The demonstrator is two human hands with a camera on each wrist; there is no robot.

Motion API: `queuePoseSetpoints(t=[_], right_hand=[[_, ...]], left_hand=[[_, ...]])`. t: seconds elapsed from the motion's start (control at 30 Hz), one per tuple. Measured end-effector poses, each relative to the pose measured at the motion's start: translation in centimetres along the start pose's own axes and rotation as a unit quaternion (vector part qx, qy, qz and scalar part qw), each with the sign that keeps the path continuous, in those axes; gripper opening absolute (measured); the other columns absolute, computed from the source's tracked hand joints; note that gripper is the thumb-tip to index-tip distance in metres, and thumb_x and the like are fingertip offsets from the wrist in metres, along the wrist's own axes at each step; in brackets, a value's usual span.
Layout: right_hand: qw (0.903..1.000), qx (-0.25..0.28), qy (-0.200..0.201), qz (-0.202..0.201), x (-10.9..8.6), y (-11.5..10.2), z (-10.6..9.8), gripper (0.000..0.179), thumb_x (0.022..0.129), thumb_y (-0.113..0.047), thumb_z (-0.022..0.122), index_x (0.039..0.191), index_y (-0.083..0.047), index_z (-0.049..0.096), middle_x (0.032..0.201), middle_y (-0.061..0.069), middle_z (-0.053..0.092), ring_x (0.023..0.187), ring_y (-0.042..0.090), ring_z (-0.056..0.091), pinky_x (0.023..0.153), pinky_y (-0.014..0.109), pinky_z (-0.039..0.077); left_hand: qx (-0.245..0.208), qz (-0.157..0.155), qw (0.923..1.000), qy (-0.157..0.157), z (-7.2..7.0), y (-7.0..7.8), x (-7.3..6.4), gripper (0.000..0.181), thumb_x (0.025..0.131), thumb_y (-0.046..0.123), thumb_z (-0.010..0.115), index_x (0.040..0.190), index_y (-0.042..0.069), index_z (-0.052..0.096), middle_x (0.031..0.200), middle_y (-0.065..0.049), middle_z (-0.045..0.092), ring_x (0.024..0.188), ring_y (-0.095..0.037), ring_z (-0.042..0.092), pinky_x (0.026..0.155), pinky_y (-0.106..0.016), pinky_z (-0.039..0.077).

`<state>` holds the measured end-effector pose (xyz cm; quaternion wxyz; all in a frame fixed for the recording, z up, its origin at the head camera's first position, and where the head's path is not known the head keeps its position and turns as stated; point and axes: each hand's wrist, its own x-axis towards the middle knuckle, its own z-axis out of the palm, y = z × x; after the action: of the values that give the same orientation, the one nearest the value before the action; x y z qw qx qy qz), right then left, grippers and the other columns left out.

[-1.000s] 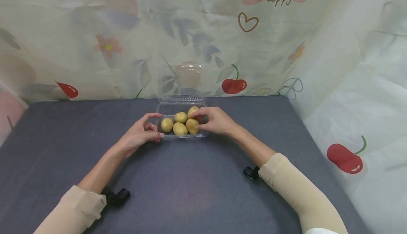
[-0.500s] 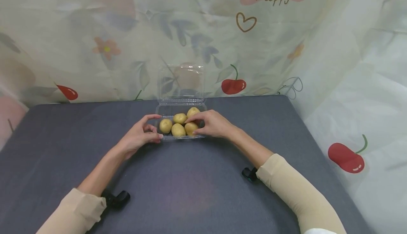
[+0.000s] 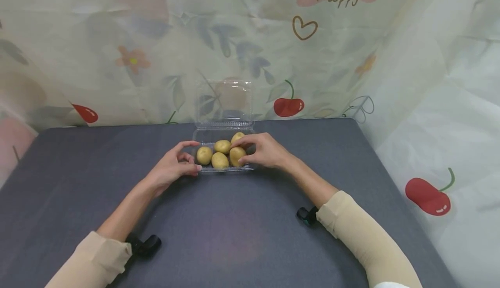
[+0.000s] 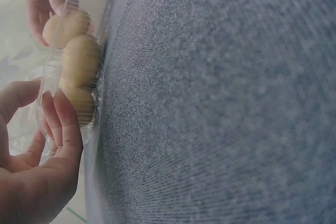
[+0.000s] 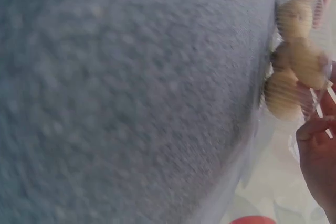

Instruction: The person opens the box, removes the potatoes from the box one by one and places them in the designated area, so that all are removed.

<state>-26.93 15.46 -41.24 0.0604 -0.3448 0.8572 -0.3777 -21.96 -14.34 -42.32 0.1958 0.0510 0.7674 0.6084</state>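
Several small yellow potatoes lie in a clear plastic clamshell box (image 3: 225, 170), whose hinged lid (image 3: 224, 101) stands raised at the back. At the box's left end, my left hand (image 3: 172, 164) grips the wall between thumb and fingers, seen also in the left wrist view as a hand (image 4: 44, 166) on the clear side. My right hand (image 3: 267, 150) reaches in over the right end and pinches the front right potato (image 3: 237, 156) between thumb and fingers. That potato (image 5: 307, 66) looks tilted above another potato (image 5: 282, 95) in the right wrist view. Beside it sits the front middle potato (image 3: 220, 160).
The box stands near the back edge of a dark grey cloth-covered table (image 3: 234, 223). Behind it hangs a printed curtain (image 3: 156, 84), close to the raised lid. Another pale sheet (image 3: 449, 127) hangs along the right side. Black wrist straps (image 3: 146, 245) show at both forearms.
The pinched front right potato has shifted and turned slightly under my right hand. The front middle potato sits a little further left. My left hand stays on the box's left end.
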Motion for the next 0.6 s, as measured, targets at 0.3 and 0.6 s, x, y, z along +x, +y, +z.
queuePoseSetpoints(t=[0.3,0.6], right_hand=[[0.9976,0.062,0.021,0.021,-0.4,0.2,-1.7,0.041,0.082,-0.009,0.083,0.121,-0.011,0.071,0.122,0.003,0.068,0.105,0.019,0.066,0.083,0.04,0.056],[0.9907,0.123,0.051,0.031,-1.0,0.9,-2.7,0.039,0.083,-0.007,0.081,0.12,-0.006,0.069,0.121,0.007,0.066,0.108,0.023,0.062,0.089,0.046,0.052]], left_hand=[[0.0,0.0,1.0,-0.001,-0.1,0.1,0.0,0.072,0.091,0.006,0.071,0.151,0.013,0.033,0.09,-0.011,0.053,0.088,-0.033,0.065,0.086,-0.042,0.054],[-0.002,0.004,1.0,-0.004,0.0,-0.1,-0.1,0.072,0.091,0.006,0.07,0.151,0.013,0.033,0.09,-0.011,0.053,0.09,-0.032,0.064,0.088,-0.042,0.054]])
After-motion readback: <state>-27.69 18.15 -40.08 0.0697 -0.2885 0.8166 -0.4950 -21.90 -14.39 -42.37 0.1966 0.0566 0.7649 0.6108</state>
